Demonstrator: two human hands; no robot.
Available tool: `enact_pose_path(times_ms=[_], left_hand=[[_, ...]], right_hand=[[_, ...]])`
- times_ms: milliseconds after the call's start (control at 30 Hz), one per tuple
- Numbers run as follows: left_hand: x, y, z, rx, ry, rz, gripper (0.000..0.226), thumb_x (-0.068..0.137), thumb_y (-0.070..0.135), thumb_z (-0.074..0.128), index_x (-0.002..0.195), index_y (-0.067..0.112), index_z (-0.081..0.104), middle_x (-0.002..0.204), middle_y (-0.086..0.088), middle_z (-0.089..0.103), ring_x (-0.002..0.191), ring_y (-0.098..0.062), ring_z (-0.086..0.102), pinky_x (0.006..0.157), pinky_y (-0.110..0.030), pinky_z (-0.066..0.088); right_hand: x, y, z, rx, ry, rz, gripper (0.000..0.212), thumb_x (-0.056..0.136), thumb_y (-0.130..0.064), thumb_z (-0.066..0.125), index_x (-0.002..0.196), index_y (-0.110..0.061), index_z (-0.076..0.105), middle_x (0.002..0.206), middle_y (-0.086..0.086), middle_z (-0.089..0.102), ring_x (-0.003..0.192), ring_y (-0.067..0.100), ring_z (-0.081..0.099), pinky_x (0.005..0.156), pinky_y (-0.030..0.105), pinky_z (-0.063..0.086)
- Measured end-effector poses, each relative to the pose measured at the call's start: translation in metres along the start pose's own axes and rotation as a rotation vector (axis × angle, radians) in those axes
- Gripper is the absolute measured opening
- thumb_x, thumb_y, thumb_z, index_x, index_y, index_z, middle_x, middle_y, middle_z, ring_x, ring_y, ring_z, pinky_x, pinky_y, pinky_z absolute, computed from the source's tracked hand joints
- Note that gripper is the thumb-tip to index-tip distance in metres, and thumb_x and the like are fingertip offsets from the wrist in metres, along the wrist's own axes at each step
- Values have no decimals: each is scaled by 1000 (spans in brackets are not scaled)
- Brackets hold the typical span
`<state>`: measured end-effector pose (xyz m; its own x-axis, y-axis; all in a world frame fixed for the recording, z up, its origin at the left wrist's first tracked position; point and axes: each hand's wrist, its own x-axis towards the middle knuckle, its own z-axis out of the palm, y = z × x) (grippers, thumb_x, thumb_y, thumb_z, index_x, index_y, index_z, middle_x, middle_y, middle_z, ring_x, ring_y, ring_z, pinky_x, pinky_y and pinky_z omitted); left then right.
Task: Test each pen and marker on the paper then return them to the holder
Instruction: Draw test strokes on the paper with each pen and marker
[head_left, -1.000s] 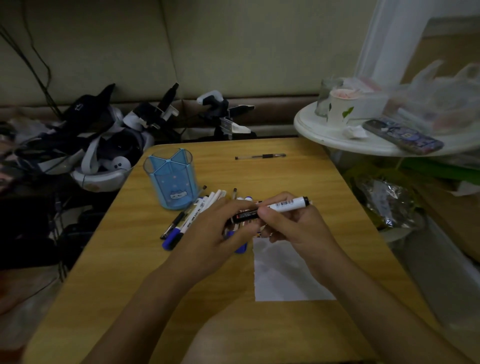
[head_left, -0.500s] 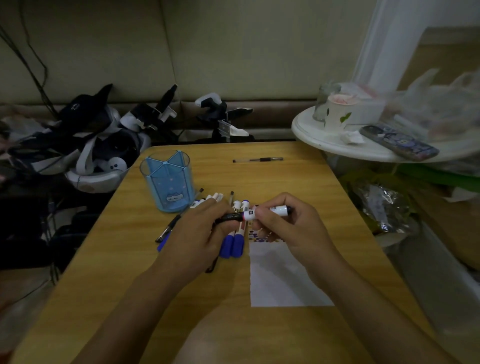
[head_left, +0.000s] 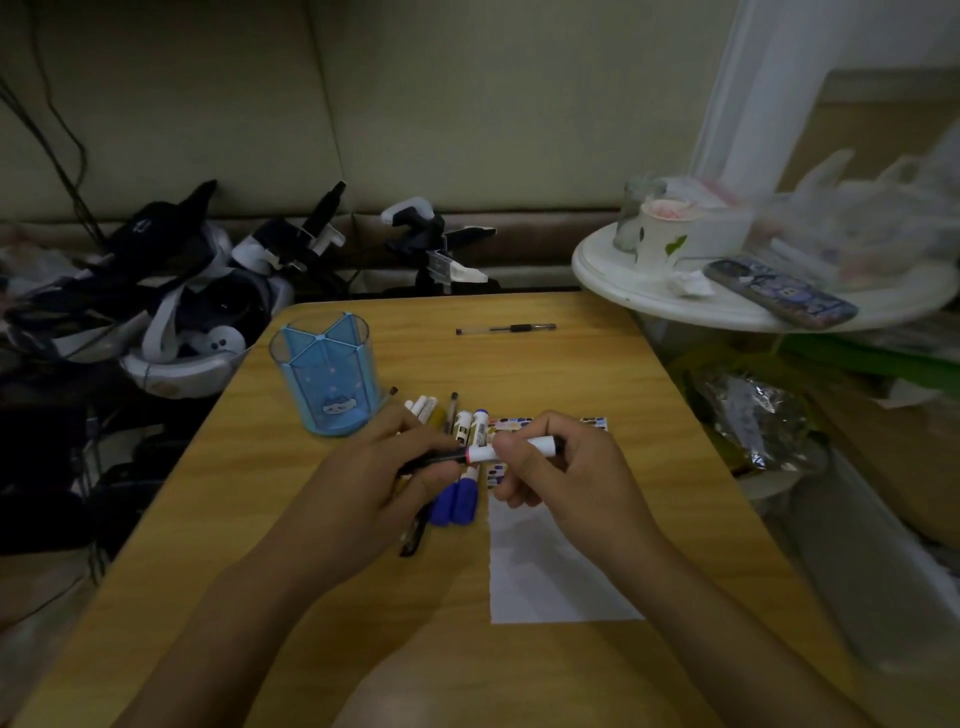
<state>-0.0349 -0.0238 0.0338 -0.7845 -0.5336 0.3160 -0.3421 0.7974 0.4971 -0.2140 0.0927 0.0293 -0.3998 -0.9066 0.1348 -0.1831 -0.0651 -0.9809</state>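
Both hands hold one white marker (head_left: 537, 446) level above the wooden table (head_left: 571, 374). My right hand (head_left: 563, 470) pinches its white barrel; my left hand (head_left: 384, 475) grips its black cap end (head_left: 441, 457). Under the hands lies a heap of several pens and markers (head_left: 460, 499), two with blue caps. The white paper (head_left: 545, 571) lies below my right hand, its top edge patterned. The empty blue pen holder (head_left: 327, 384) stands upright to the left. A lone black pen (head_left: 506, 328) lies at the far side.
A round white side table (head_left: 675, 301) at the right carries a paper cup (head_left: 662, 236), a glass jar, a phone (head_left: 779, 293) and plastic bags. Headsets and black devices (head_left: 171, 312) are piled left of the table, against a sofa. Foil bags lie on the floor right.
The marker and both hands have dropped lower toward the pile. The view has shifted slightly, and the blue-capped markers under my left hand now show.
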Motion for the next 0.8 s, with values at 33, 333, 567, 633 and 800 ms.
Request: enact_pose_path(times_ms=[33,333,567,633,800], left_hand=[[-1,0,-4,12,-15,-3,45,88,64,37,117,40,62,100,20,45,89,0,51,66,-15,42],[-32,-4,-46,112,-99,-74,18,88,28,68,101,42,67,92,20,53,86,-3,54,66,-18,43],[-139,-27,-123,176,-41,-378,29,87,21,71,99,46,64,94,22,56,82,0,60,69,-25,47],[-172,-27,-140,158,-15,-455,25,86,26,69,101,45,67,97,22,58,83,0,61,72,-30,51],[-236,-23,-163,218,-16,-546,33,82,17,77,95,46,68,89,19,65,85,6,61,67,-12,46]], right_hand=[[0,0,1,-12,-8,2,16,95,-25,66,90,-10,68,70,6,73,63,16,69,61,24,54],[-2,-14,15,-16,-194,19,14,95,-34,63,95,-20,68,77,2,76,67,14,70,59,19,50],[-10,-29,48,-97,-234,-24,22,103,-33,52,94,-20,68,79,-4,75,67,15,70,66,34,57],[-13,-31,61,-117,-249,-36,21,103,-30,52,94,-20,67,79,-5,75,67,14,71,63,31,56],[-23,-38,94,-116,-318,-59,21,104,-25,50,96,-18,68,78,0,75,69,16,71,63,27,53]])
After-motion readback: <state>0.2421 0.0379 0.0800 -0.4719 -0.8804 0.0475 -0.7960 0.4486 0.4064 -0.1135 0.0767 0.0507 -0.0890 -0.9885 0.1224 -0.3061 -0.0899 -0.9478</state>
